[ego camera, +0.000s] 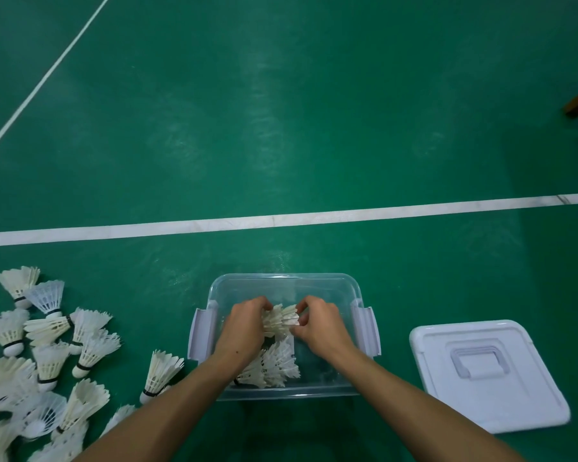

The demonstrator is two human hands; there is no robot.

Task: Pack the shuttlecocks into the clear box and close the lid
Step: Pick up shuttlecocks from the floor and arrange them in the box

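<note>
On the green court floor [281, 128], I saw the clear box [282, 281] standing open just near of a white line [281, 220], its white lid [488, 371] lying flat to the right. White feathered shuttlecocks [274, 365] lay inside at the near wall; a loose heap [40, 355] spread at left. Both arms reached into the box: my left hand [244, 325] and right hand [321, 325], fingers curled, gripped a stacked clump of shuttlecocks [281, 320] between them.
</note>
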